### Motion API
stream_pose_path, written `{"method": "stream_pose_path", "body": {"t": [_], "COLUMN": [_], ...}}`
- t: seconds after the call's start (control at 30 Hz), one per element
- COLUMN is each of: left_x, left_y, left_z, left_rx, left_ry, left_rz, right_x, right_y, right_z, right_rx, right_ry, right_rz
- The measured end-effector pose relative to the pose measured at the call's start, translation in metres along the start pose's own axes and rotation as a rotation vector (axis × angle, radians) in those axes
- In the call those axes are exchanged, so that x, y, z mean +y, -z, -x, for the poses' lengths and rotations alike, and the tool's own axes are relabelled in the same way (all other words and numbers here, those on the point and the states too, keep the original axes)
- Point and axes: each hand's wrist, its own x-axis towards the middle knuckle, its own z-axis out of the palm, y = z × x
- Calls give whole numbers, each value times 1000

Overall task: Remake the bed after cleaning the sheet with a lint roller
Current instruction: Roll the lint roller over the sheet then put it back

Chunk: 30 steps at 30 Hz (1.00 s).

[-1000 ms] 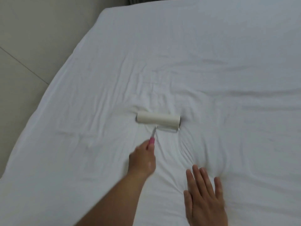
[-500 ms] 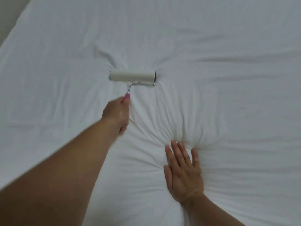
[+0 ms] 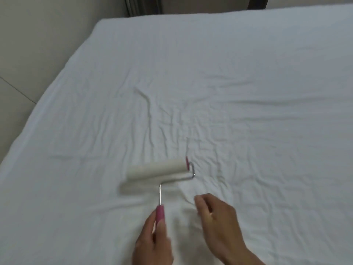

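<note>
A wrinkled white sheet covers the bed and fills most of the view. The lint roller has a white roll, a metal neck and a pink handle; it is blurred from motion at the lower middle. My left hand grips the pink handle from below, thumb along it. My right hand hovers just right of the handle, fingers loosely bent and holding nothing; whether it touches the sheet I cannot tell.
The bed's left edge runs diagonally, with pale tiled floor beyond it. A dark curtain or frame stands past the far corner of the bed.
The roller has been pulled back toward me. My right hand has lifted off its flat press on the sheet and come up beside the handle. The view has swung back to show the bed's left edge.
</note>
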Motion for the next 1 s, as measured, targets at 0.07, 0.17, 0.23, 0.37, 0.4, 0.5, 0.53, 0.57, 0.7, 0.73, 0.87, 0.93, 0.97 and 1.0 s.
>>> {"method": "stream_pose_path", "body": {"t": [0.07, 0.17, 0.23, 0.37, 0.4, 0.5, 0.53, 0.57, 0.7, 0.73, 0.87, 0.93, 0.97, 1.0], "left_x": [34, 73, 79, 37, 21, -35, -51, -60, -69, -71, -77, -75, -75, -73], "left_y": [-16, -38, -27, 23, 37, 49, 45, 41, 35, 34, 32, 34, 36, 37], "left_z": [-4, -49, -78, -193, -219, -250, -251, -251, -260, -262, -267, -270, -269, -268], "left_rx": [-1, -188, -361, -36, -12, -18, 23, 49, 72, 84, 64, 52, 37, 19], "left_ry": [-1, -177, -415, -549, -477, -366, -381, -390, -400, -412, -404, -398, -396, -391], "left_rz": [174, 111, -119, -737, -899, -1059, -1063, -1060, -992, -987, -960, -940, -937, -939], "right_x": [-44, -71, -71, -57, -57, -64, -71, -81, -111, -111, -76, -47, -32, -20], "right_y": [7, 19, 30, 45, 44, 33, 28, 23, 11, 8, -6, -5, -2, 1], "right_z": [0, -35, -71, -140, -158, -207, -218, -228, -265, -270, -250, -216, -193, -165], "right_rx": [-260, -234, -145, 126, 171, 268, 271, 247, 177, 189, 194, 184, 190, 193], "right_ry": [-170, -290, -391, -481, -469, -338, -258, -183, -11, -18, 14, 46, 40, 23], "right_rz": [-257, -491, -607, -544, -470, -29, 68, 120, 362, 437, 705, 701, 704, 713]}}
